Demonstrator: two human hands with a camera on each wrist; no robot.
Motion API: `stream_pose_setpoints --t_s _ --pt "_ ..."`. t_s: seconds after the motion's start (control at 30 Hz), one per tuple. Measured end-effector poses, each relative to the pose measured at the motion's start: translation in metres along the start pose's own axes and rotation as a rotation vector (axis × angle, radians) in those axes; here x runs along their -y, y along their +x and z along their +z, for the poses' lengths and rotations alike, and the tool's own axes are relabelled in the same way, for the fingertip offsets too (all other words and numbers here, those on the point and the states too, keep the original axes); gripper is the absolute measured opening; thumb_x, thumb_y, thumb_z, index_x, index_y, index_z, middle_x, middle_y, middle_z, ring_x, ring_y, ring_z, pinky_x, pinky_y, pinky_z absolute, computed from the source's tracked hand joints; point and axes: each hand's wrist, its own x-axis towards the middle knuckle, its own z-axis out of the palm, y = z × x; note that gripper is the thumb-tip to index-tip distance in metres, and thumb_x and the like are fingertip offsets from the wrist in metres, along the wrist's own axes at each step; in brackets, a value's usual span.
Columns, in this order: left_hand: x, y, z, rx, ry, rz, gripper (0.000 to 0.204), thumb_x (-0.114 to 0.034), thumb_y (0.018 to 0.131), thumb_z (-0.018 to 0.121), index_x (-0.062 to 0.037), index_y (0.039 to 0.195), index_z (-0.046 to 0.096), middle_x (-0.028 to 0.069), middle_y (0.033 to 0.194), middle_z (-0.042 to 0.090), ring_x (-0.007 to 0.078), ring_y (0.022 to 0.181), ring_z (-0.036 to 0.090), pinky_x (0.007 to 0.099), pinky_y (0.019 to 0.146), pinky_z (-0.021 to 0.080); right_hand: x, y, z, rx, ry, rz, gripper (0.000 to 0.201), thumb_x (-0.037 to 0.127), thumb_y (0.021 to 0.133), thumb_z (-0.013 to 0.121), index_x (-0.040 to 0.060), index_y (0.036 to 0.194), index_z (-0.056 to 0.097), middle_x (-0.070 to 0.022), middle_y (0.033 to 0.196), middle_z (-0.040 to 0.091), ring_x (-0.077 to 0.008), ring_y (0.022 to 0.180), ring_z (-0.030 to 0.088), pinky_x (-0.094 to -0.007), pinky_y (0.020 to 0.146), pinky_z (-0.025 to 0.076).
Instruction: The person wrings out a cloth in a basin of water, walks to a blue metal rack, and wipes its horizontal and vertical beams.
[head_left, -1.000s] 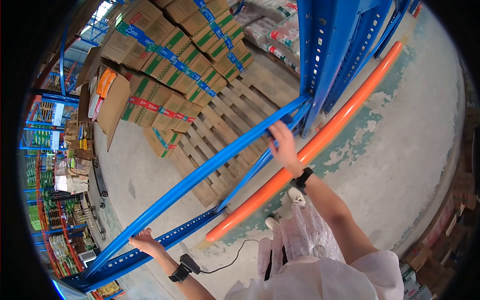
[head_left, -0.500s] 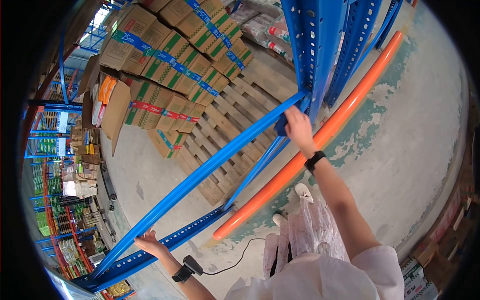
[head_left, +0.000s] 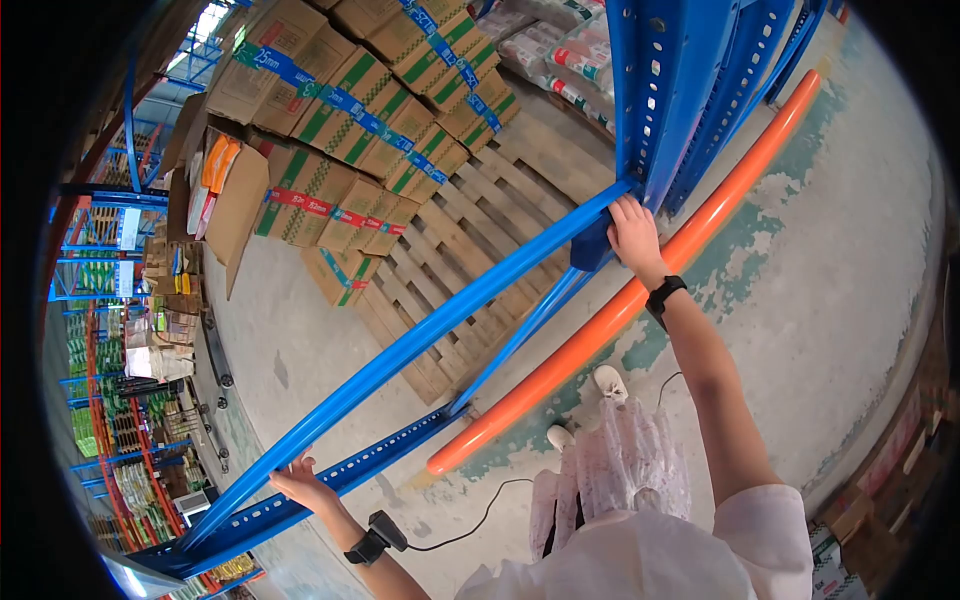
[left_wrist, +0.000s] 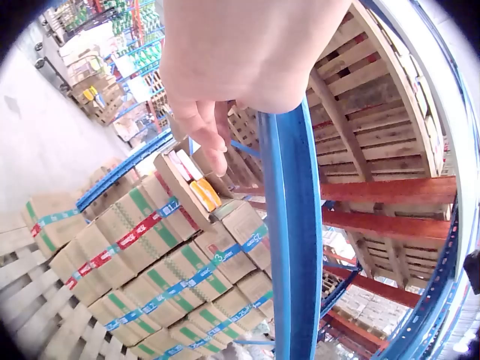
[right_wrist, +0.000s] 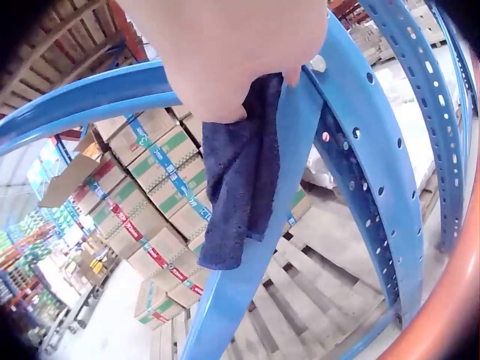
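A long blue metal brace (head_left: 430, 322) slants from the lower left up to a perforated blue rack upright (head_left: 640, 110). At its upper end my right hand (head_left: 637, 238) grips a dark blue cloth (right_wrist: 236, 180) against the metal, close to the upright. The cloth hangs down from under the fingers over the brace's face. Near the lower end my left hand (head_left: 303, 487) rests at the brace, its fingers loosely bent beside the blue edge in the left wrist view. Part of the cloth is hidden beneath my right hand.
An orange guard rail (head_left: 560, 390) runs along the floor between my feet and the rack. Behind the brace lies a wooden pallet (head_left: 420, 290) with stacked cartons (head_left: 370, 125). A lower blue perforated beam (head_left: 350, 480) crosses below. A cable trails from my left wrist device.
My right hand has slid with the cloth up along the brace to its joint with the upright. The left hand stays at about the same spot on the brace.
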Motion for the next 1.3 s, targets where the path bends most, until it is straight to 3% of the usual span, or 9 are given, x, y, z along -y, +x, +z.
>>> stream_pose_setpoints --t_s 0.2,0.3,0.4,0.47,0.6,0.77,0.87,1.07,1.3 --pt "-0.007 -0.001 0.017 -0.111 -0.143 -0.054 0.036 -0.043 0.096 0.038 -0.0090 0.099 0.049 0.0043 0.085 0.060 0.0091 0.062 0.052 0.0215 0.048 0.037 0.027 0.000 -0.005 -0.140 0.255 -0.006 0.047 0.000 0.068 0.058 0.0017 0.114 0.051 -0.0175 0.113 0.053 -0.0356 0.112 0.048 -0.0427 0.087 0.042" --pt "-0.008 -0.002 0.021 -0.137 -0.142 -0.051 0.036 -0.043 0.096 0.039 -0.0088 0.101 0.049 0.0046 0.085 0.060 0.0086 0.063 0.052 0.0215 0.048 0.037 0.065 -0.004 -0.014 -0.154 0.378 -0.038 0.049 -0.002 0.065 0.057 0.0009 0.113 0.051 -0.0189 0.111 0.052 -0.0376 0.111 0.047 -0.0440 0.086 0.042" --pt "0.002 0.005 0.009 -0.113 -0.095 -0.080 0.043 -0.045 0.096 0.034 -0.0063 0.108 0.048 0.0078 0.101 0.060 0.0189 0.081 0.063 0.0242 0.054 0.037 0.106 -0.011 -0.019 -0.166 0.486 -0.071 0.053 -0.001 0.065 0.058 0.0005 0.117 0.049 -0.0179 0.114 0.052 -0.0367 0.113 0.047 -0.0440 0.085 0.042" --pt "-0.001 0.004 0.012 -0.142 -0.057 -0.070 0.043 -0.045 0.096 0.034 -0.0061 0.108 0.048 0.0076 0.101 0.060 0.0189 0.082 0.063 0.0241 0.055 0.037 0.129 -0.017 -0.026 -0.181 0.523 -0.083 0.057 0.001 0.065 0.059 0.0003 0.120 0.048 -0.0176 0.116 0.052 -0.0359 0.114 0.047 -0.0428 0.085 0.042" --pt "-0.006 -0.002 0.018 -0.146 -0.044 0.003 0.037 -0.042 0.096 0.039 -0.0070 0.104 0.047 0.0074 0.091 0.059 0.0118 0.068 0.056 0.0222 0.049 0.038 0.117 -0.022 -0.029 -0.093 0.369 -0.084 0.061 0.002 0.064 0.060 0.0015 0.124 0.048 -0.0189 0.124 0.049 -0.0359 0.116 0.048 -0.0413 0.086 0.043" --pt "-0.007 -0.002 0.017 -0.155 -0.023 -0.006 0.038 -0.042 0.096 0.039 -0.0064 0.107 0.045 0.0080 0.094 0.059 0.0148 0.072 0.059 0.0225 0.049 0.038 0.052 -0.008 -0.013 -0.024 0.180 0.200 0.071 0.001 0.062 0.061 0.0021 0.130 0.041 -0.0188 0.132 0.045 -0.0308 0.124 0.042 -0.0402 0.090 0.041" --pt "-0.007 -0.002 0.017 -0.151 -0.019 -0.009 0.039 -0.043 0.096 0.038 -0.0060 0.108 0.044 0.0083 0.095 0.059 0.0158 0.075 0.061 0.0223 0.050 0.038 0.020 0.003 -0.006 0.102 -0.023 0.193 0.071 0.002 0.063 0.064 0.0018 0.129 0.039 -0.0172 0.133 0.043 -0.0291 0.128 0.038 -0.0386 0.091 0.041" --pt "-0.002 0.001 0.013 -0.108 -0.036 -0.017 0.041 -0.043 0.096 0.037 -0.0058 0.110 0.045 0.0085 0.098 0.060 0.0173 0.079 0.063 0.0217 0.049 0.038 0.028 0.009 -0.006 0.129 0.090 0.299 0.073 -0.001 0.061 0.063 -0.0003 0.130 0.037 -0.0193 0.131 0.044 -0.0330 0.128 0.037 -0.0407 0.094 0.041" --pt "-0.004 0.000 0.016 -0.081 -0.064 -0.021 0.042 -0.044 0.096 0.035 -0.0058 0.110 0.046 0.0084 0.101 0.060 0.0187 0.080 0.064 0.0219 0.048 0.039 0.040 -0.006 -0.014 0.034 0.279 0.077 0.066 -0.003 0.059 0.061 -0.0019 0.123 0.045 -0.0221 0.126 0.047 -0.0366 0.122 0.042 -0.0420 0.091 0.042"
